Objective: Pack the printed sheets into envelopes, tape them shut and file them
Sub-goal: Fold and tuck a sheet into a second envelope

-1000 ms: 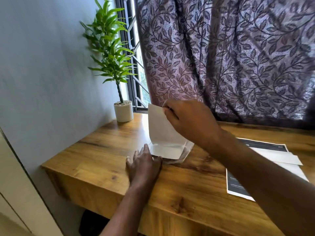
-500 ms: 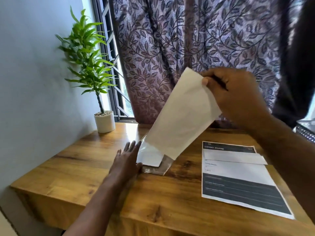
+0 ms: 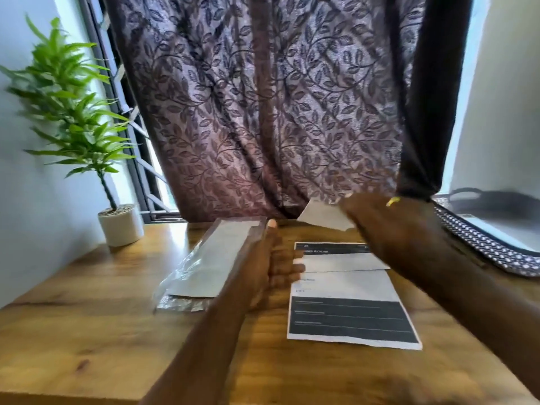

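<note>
Wooden surface [image 3: 87, 331] below the curtain [image 3: 263, 112], its near edge running under both forearms.
Bare wood lies open left of the left hand [image 3: 270, 258], out to the potted plant [image 3: 119, 223] by the wall. That hand grips the right edge of the clear envelope packet [image 3: 210, 264], thumb on top, fingers curled beneath. Just right of it lies the printed sheet [image 3: 347, 293]. Beyond that, the blurred right hand [image 3: 380, 226] holds a white envelope [image 3: 324, 219] clear of the wood.
</note>
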`<state>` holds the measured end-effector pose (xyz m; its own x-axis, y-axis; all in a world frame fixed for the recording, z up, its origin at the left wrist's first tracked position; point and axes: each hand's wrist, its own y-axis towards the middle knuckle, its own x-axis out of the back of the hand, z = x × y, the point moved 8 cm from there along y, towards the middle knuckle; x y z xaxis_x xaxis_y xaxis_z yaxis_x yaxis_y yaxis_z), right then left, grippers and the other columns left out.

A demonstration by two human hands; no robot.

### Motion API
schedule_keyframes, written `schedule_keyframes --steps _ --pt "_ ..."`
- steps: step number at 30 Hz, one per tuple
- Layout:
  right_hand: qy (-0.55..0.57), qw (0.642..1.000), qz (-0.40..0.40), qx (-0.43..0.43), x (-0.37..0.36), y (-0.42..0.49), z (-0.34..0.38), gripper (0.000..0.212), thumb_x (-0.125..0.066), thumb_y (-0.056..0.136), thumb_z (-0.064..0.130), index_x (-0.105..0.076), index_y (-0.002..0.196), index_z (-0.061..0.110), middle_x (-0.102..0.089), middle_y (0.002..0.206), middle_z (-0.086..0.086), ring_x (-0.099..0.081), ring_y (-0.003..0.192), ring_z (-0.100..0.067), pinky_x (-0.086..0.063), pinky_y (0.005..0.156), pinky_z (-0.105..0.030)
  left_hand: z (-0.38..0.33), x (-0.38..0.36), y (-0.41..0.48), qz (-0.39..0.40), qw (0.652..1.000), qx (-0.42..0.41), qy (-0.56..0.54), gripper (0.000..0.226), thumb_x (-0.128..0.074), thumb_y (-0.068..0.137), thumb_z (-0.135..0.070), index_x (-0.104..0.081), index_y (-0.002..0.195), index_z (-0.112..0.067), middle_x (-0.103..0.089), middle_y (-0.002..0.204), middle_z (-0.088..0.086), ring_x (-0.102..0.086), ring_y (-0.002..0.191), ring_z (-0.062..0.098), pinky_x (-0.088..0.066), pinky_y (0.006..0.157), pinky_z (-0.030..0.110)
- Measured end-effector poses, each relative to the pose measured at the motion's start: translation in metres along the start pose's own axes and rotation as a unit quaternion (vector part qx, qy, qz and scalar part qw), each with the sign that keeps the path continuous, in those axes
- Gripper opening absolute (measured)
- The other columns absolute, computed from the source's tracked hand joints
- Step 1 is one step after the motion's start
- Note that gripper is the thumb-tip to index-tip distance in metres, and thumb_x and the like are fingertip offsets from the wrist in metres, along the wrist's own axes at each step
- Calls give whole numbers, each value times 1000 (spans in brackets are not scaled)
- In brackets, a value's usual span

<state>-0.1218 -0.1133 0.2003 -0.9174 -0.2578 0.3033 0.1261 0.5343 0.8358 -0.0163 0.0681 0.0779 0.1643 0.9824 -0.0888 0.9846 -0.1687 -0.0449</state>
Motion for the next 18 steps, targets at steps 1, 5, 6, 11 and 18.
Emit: schedule_keyframes --steps 1,5,6,11,18 --pt "0 999 2 37 4 -11 9 22 -57 99 10 -73 115 12 -73 98 -12 -68 76 -35 -56 54 -42 8 -21 6 39 997 56 -46 71 -37 94 -72 -62 120 -10 -75 109 15 -74 94 31 -59 82 44" --pt "52 987 58 140 -2 -46 48 21 -58 95 16 -78 99 12 -77 96 -7 -72 85 -25 -55 50 -35 26 -53 24 102 989 89 -60 46 -64 93 -34 -64 125 -1 -74 110 20 -74 90 29 -59 83 44" --pt "73 982 93 149 -8 -56 51 21 -56 97 17 -77 99 13 -77 93 -6 -74 85 -25 -56 50 -35 32 -60 32 106 989 91 -39 40 -67 91 -19 -62 127 -1 -74 110 20 -73 91 30 -59 83 46" --pt "161 969 173 76 -39 -82 41 46 -38 106 48 -76 100 23 -78 95 4 -74 82 -16 -60 60 -32 39 -59 54 92 992 73 50 46 -66 86 2 -60 129 -11 -73 116 17 -70 106 39 -54 94 58" --pt "145 906 189 -349 -111 -113 -89 44 -63 92 35 -59 134 22 -61 136 -4 -57 123 -29 -50 98 -48 24 -57 68 192 961 61 189 47 -73 84 -4 -63 127 -23 -73 119 7 -70 107 31 -56 94 49"
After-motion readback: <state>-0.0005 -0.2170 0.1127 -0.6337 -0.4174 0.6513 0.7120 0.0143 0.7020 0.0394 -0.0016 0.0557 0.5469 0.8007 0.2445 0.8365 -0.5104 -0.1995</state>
